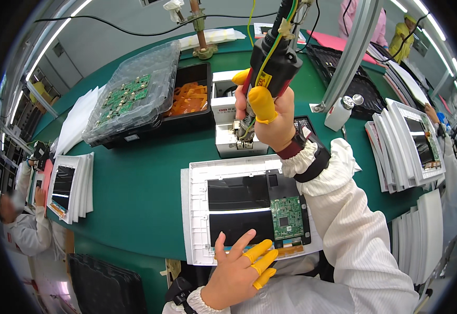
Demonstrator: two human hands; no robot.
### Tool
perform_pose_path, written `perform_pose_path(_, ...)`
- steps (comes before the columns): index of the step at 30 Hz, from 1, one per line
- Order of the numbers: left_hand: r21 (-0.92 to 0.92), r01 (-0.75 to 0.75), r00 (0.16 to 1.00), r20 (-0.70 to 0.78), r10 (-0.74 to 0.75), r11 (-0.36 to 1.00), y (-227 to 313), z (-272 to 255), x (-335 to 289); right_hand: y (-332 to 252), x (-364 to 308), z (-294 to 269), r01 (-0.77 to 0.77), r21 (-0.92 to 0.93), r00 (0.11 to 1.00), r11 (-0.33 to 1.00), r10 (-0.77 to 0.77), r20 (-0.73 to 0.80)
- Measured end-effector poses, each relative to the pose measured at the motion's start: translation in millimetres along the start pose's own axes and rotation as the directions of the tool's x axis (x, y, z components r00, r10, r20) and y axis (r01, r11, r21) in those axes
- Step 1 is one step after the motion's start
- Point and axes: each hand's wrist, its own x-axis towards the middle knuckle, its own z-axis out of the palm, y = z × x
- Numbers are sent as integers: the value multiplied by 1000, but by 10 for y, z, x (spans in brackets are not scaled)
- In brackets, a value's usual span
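My right hand (276,125), with yellow finger cots on some fingers, is wrapped round a black and red electric screwdriver (273,65). The screwdriver points down, its tip end at the front of a white box-shaped machine (239,148), probably a screw feeder; the bit itself I cannot make out. Below it lies a white-framed display panel (198,196) with dark surfaces and a green circuit board (288,215) on its right part. My left hand (234,276), three fingers in yellow cots, lies spread over the panel's lower edge, holding nothing.
A black tray (194,123) holds orange parts; a clear plastic tray (155,99) with green boards overlaps it. Stacked panels stand at left (84,188) and right (391,152). A white bottle (338,116) stands beside a metal post (350,57). Co-workers are at both sides.
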Motion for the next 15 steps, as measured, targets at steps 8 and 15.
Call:
perform_pose_path(8,-41,-18,999,-28,17,999,-15,-42,-11,95,10,34,24,-46,1000,999,-24,-7)
perform_pose_path(15,-42,-25,997,-70,22,999,73,-47,-33,77,119,46,-167,62,985,984,170,-33)
